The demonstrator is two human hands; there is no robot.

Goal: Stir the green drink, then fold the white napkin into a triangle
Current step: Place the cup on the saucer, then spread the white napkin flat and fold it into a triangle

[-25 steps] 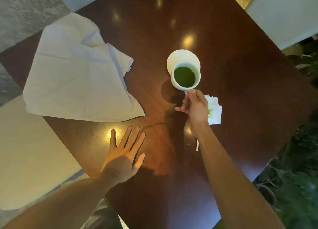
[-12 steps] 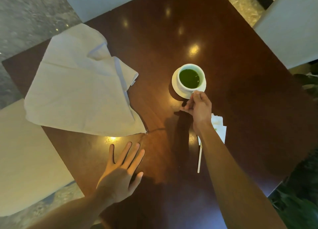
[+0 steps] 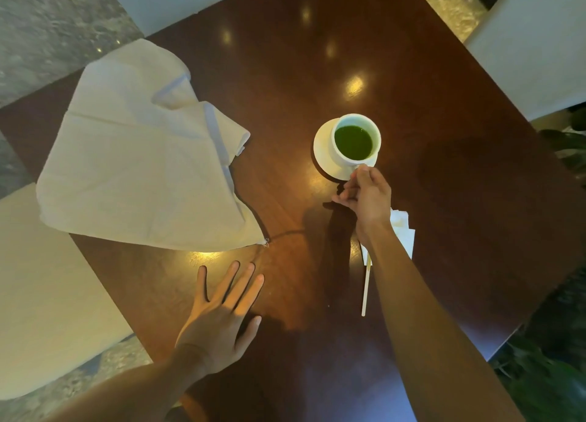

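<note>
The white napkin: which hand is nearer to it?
Left. The left hand lies flat just below the white napkin corner; the right hand is off to its right, at the cup.

A sec ago the cup (image 3: 355, 142) sat off the saucer (image 3: 323, 155), at its near edge; it's now on the saucer w/ the right hand (image 3: 367, 196) pinching the handle. The stir stick (image 3: 366, 286) & small paper napkin (image 3: 404, 234), then mostly under the hand, now lie exposed beside the wrist.
</note>
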